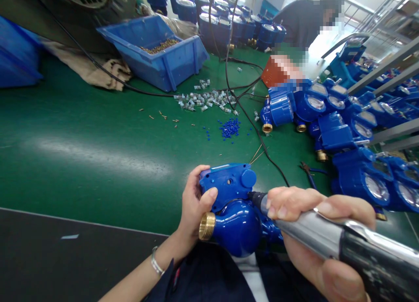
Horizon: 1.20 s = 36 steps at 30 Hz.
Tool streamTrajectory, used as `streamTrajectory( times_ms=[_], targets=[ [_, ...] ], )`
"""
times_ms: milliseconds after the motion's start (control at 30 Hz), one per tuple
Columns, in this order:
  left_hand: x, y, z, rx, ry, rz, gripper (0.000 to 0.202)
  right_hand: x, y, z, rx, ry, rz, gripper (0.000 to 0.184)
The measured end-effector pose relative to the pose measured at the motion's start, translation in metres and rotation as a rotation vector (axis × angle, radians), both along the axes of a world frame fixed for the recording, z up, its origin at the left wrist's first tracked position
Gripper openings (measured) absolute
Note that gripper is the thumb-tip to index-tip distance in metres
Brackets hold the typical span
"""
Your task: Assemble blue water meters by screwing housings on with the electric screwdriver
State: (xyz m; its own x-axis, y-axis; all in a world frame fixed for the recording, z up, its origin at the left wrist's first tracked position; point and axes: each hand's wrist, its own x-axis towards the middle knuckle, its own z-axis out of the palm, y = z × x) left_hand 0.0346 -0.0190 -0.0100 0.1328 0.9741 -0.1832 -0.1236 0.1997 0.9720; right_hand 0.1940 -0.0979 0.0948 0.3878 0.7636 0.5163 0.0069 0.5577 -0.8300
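My left hand (196,201) grips a blue water meter (240,228), its thumb lying on the flat blue housing and its fingers behind. A threaded brass end (207,226) of the meter points left, below my wrist side. In my right hand (314,214) is a power screwdriver (307,232) with a silver and black body, fingers wrapped round it. The screwdriver's dark tip meets the right edge of the housing, near a round blue cap (248,178). What lies right under the tip is hidden.
A blue bin (183,68) of small brass parts stands at the back. Clear plastic pieces (206,100), blue bits (230,128) and loose screws lie on the green table (98,132). Black cables cross it. Pliers (309,173) and finished-looking meters (347,132) sit right. A person (297,20) is behind.
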Motion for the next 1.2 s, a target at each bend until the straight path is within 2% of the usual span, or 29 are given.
streamTrajectory(
  times_ms=[633,833,933,1200],
  targets=[
    [0.001,0.0,0.0,0.004,-0.005,0.007,0.063,-0.002,0.001,0.0,-0.027,-0.032,-0.021,0.03],
    [0.001,0.0,-0.002,0.006,0.011,0.006,0.064,-0.002,0.003,-0.007,0.105,-0.058,-0.035,0.036],
    [0.001,0.0,-0.003,0.009,0.021,0.001,0.064,-0.002,0.004,-0.009,0.121,-0.067,-0.058,0.036],
    [0.001,0.001,-0.004,0.006,0.04,0.004,0.064,-0.003,-0.002,0.004,0.096,-0.04,-0.108,0.032]
  ],
)
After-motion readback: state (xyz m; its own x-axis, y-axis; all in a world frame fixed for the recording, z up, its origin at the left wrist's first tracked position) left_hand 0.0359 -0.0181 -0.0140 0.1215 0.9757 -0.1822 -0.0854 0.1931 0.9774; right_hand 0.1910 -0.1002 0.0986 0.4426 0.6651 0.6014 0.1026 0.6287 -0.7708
